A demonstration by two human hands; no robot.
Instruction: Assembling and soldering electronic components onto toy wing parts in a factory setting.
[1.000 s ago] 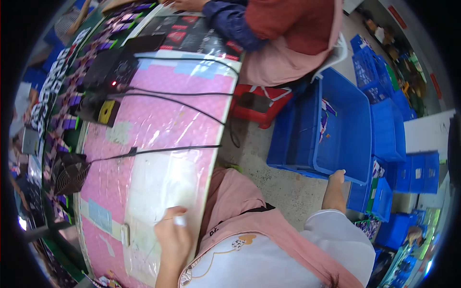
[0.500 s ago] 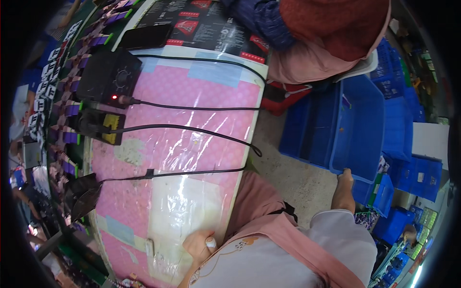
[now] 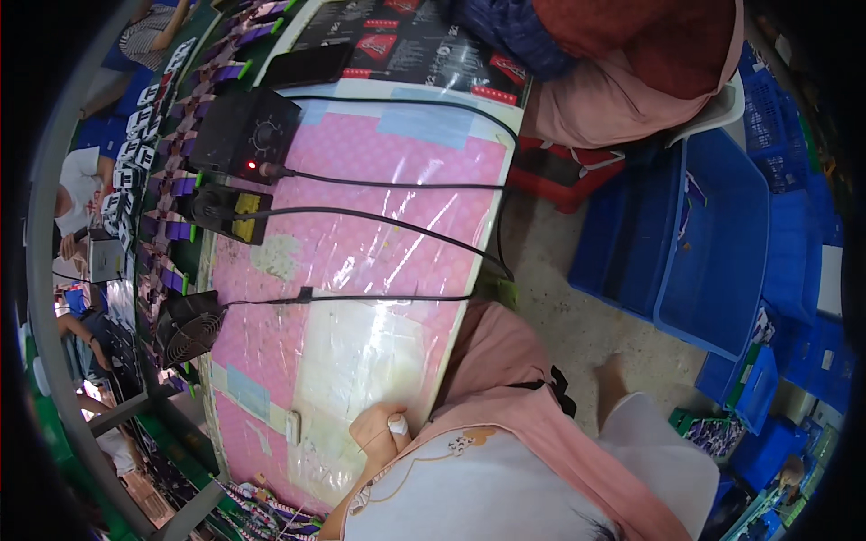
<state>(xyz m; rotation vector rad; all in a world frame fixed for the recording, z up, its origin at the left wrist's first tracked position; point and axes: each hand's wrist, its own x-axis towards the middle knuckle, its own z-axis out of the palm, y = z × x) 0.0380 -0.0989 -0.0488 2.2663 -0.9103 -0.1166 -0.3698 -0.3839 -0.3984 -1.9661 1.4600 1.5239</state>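
My left hand [image 3: 381,431] lies curled on the pale patch at the table's near edge, a white wrapping around one digit. Its fingers are closed, and whatever they may hold is hidden. Smeared by motion, my right hand [image 3: 612,371] hangs over the floor beside my lap, apart from the large blue bin [image 3: 713,270]. Nothing can be made out in it. On the pink plastic-covered table [image 3: 388,162] stand a black soldering station [image 3: 244,135] with a lit red lamp and an iron stand [image 3: 225,214] with a yellow sponge.
A small black fan [image 3: 191,329] stands at the table's far-left edge, beside a row of purple and green parts [image 3: 180,230]. Black cables cross the table. A dark phone [image 3: 308,65] lies near a seated co-worker [image 3: 622,90]. Blue crates [image 3: 794,234] stack up at right.
My right hand has left the blue bin's rim and come back left and lower, toward my body. The view has shifted, moving the scene rightward. My left hand stays curled on the table.
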